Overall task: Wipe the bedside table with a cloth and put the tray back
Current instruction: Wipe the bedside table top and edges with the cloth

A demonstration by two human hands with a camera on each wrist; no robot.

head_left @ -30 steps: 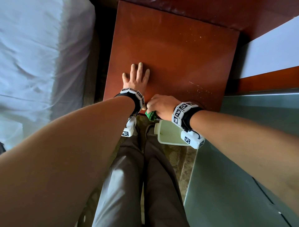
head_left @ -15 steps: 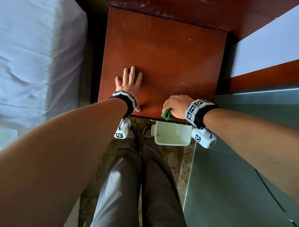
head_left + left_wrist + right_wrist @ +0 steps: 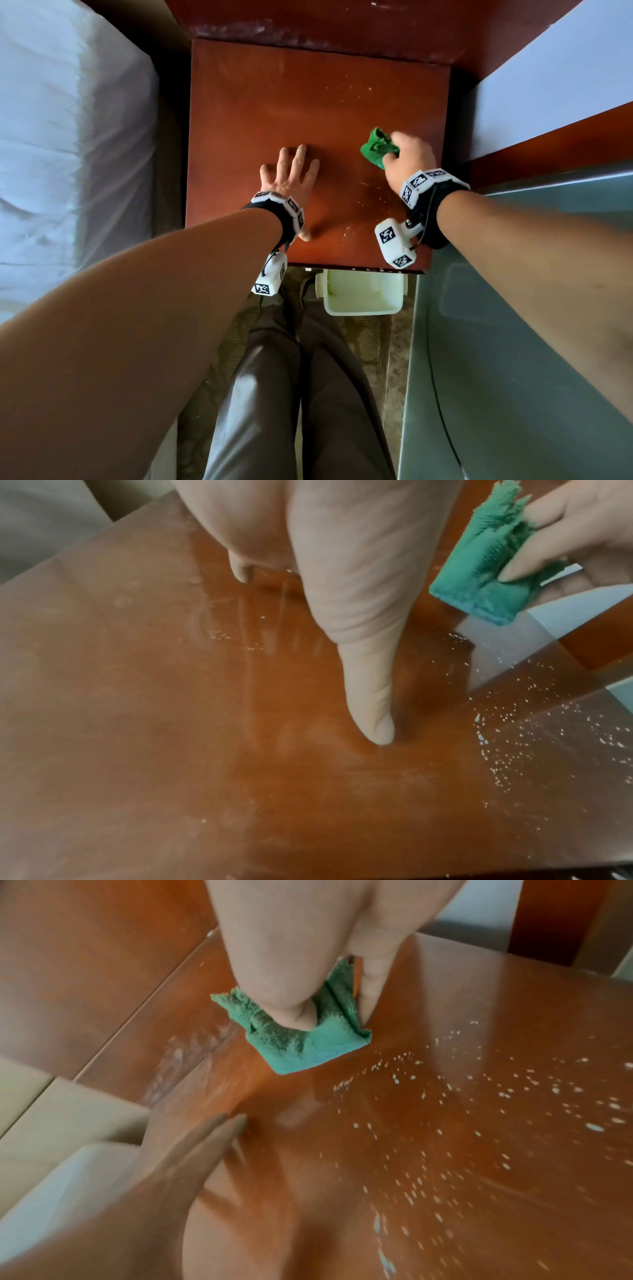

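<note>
The reddish-brown bedside table (image 3: 274,102) fills the middle of the head view. My right hand (image 3: 406,159) grips a folded green cloth (image 3: 376,149) and holds it on the table's right half. The cloth (image 3: 308,1042) shows bunched under my thumb in the right wrist view, and the cloth (image 3: 486,569) also appears in the left wrist view. My left hand (image 3: 289,171) rests flat on the table with fingers spread; its thumb (image 3: 369,696) touches the wood. White specks (image 3: 496,1110) dot the surface near the front right. No tray is identifiable.
A bed with white sheets (image 3: 68,154) lies to the left. A pale plastic bin (image 3: 363,291) stands on the floor under the table's front edge, beside my legs (image 3: 291,394). A grey-green surface (image 3: 513,377) runs along the right, and a dark wooden headboard (image 3: 342,20) stands behind.
My right hand has carried the cloth from the table's front edge to the right and further back onto the top. My left hand stays flat in place.
</note>
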